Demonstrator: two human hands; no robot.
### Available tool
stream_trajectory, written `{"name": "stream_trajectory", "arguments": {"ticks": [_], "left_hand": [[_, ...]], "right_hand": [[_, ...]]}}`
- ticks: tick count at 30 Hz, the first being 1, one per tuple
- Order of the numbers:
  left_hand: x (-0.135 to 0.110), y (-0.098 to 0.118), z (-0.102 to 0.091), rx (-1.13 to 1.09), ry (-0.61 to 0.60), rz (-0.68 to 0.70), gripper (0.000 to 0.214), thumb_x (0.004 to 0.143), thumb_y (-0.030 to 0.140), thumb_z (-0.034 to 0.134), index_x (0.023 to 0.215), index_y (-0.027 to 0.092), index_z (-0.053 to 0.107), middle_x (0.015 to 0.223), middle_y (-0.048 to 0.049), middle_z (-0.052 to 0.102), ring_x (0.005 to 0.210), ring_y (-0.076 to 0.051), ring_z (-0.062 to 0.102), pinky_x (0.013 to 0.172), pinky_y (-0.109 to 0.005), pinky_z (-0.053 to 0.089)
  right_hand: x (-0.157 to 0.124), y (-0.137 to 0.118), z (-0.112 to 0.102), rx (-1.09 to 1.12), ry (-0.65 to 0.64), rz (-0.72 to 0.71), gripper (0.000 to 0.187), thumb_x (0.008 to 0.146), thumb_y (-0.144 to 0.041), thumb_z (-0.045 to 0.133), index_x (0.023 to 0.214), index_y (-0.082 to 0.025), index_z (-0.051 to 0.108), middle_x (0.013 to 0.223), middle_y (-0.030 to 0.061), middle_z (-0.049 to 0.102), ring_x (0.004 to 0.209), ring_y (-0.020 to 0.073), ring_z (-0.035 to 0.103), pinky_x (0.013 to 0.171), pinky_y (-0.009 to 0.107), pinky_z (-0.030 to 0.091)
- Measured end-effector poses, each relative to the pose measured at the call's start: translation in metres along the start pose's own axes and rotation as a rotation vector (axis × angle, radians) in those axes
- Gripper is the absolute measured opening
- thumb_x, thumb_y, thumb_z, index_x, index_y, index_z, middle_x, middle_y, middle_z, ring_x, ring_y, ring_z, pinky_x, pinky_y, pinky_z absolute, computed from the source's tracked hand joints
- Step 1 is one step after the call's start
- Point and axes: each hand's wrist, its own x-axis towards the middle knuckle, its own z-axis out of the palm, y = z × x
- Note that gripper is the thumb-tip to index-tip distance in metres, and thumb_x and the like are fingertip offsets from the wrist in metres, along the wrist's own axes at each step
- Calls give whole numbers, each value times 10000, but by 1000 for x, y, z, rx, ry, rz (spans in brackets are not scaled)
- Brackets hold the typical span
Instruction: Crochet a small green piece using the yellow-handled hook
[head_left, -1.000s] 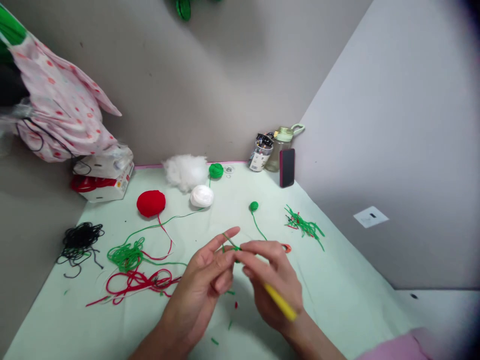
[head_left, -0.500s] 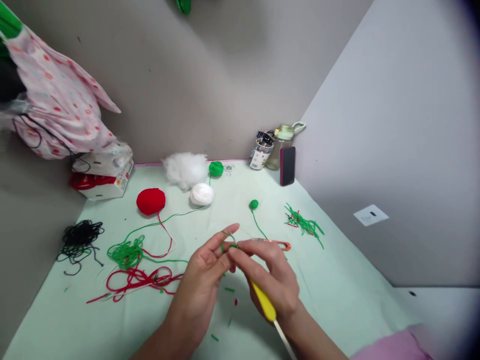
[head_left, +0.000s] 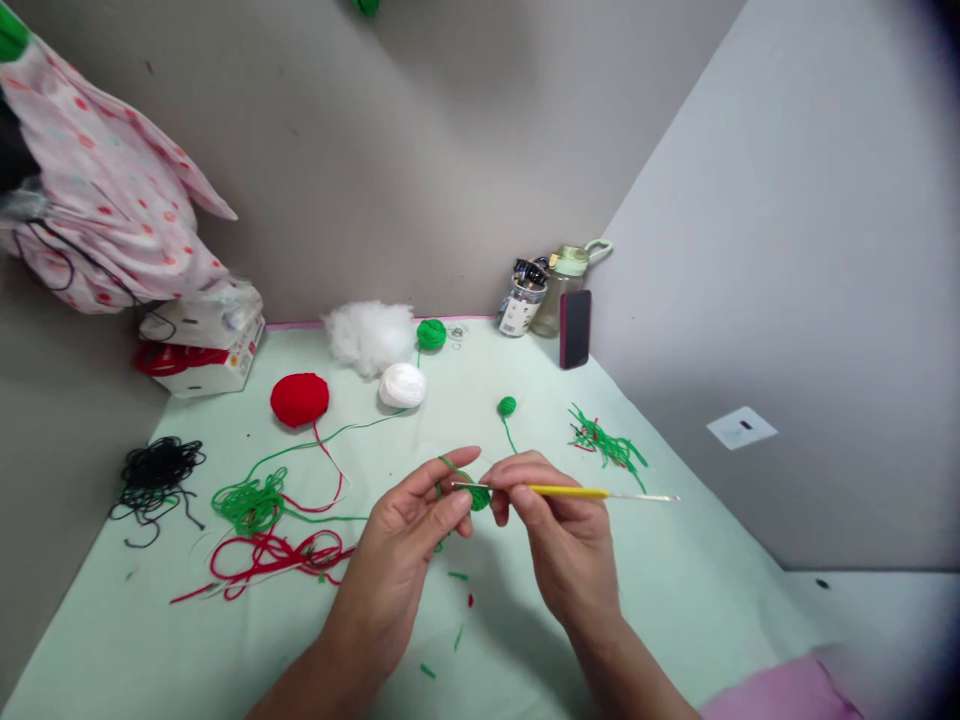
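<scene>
My left hand (head_left: 411,525) pinches a small green crochet piece (head_left: 478,497) between thumb and fingers, with green yarn looped over its raised index finger. My right hand (head_left: 566,535) grips a crochet hook (head_left: 570,491) by its yellow handle. The hook lies nearly level, its metal tip at the green piece and its other end pointing right. From the tangle of green yarn (head_left: 251,503) a strand runs to my left hand. Beyond the hands sits a small green crocheted ball (head_left: 507,406) with a yarn tail.
Red (head_left: 300,399), white (head_left: 403,386) and green yarn balls (head_left: 431,335) lie farther back, beside white stuffing (head_left: 369,338). Black yarn (head_left: 159,470) and red yarn (head_left: 281,562) spread at left. Yarn scraps (head_left: 607,440), a phone (head_left: 575,330), a bottle (head_left: 559,290) and a pen jar (head_left: 523,300) are at right.
The hook has swung from pointing down toward me to nearly level. My right hand has turned and shifted slightly right, and the green piece shows more plainly.
</scene>
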Motion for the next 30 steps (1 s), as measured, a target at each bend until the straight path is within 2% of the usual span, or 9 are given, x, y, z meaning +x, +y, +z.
{"name": "stream_trajectory", "arguments": {"ticks": [5,9,13,17,20,22,24,27,30], "left_hand": [[0,5,0,-14,-27,-22,311,807,322,885,1114,283,852,851,29,626,652,-77,517,752,-276,414],[-3,7,1,8,-31,-10,307,808,324,871,1111,273,852,861,20,630,646,-91,534,756,-296,424],[-3,4,1,68,3,56,295,839,321,848,1129,269,841,796,22,622,698,-123,554,803,-305,438],[-3,-2,2,93,49,151,355,809,312,887,1159,283,831,841,17,649,779,-144,575,817,-292,463],[-3,-3,3,1,44,104,506,796,299,905,1287,295,780,871,18,670,859,-151,592,868,-282,466],[-2,0,2,-117,-4,-12,551,802,293,901,1332,264,755,844,19,663,834,-137,583,882,-283,465],[-1,3,1,-200,-31,-95,527,801,286,899,1306,210,768,816,14,651,798,-126,564,882,-287,463],[0,6,1,-194,-42,-82,480,813,281,885,1276,208,783,837,6,661,823,-134,573,901,-298,452],[-2,2,2,-106,-76,-33,424,836,288,866,1253,256,794,894,0,691,920,-161,603,965,-314,433]], "right_hand": [[5,-1,-2,175,37,166,221,1031,-348,649,913,-204,768,844,36,760,572,118,648,566,272,576],[3,-7,-3,145,3,129,249,1066,-340,582,926,-200,734,863,44,772,587,132,685,570,281,595],[-4,-13,-6,-171,-43,-78,230,1086,-212,507,1041,-221,733,917,56,765,708,158,718,656,308,618],[-10,-11,-7,-640,-149,-449,275,1045,-109,507,1186,-240,703,982,83,783,852,201,748,730,332,632],[-13,-5,-5,-872,-189,-635,348,1000,-74,572,1262,-250,719,1059,103,783,937,229,765,781,342,642],[-14,-3,-4,-816,-145,-604,360,992,-64,589,1259,-254,738,1077,99,775,960,226,759,807,344,637],[-12,-3,-4,-605,-48,-452,314,1015,-82,572,1198,-255,760,1025,80,769,904,205,739,774,336,627],[-6,-6,-3,-222,23,-195,246,1056,-162,551,1056,-251,780,896,48,742,727,163,673,652,312,597],[-1,-6,0,-116,-16,-113,203,1048,-227,602,995,-239,798,888,60,753,734,172,682,603,297,584]]}}
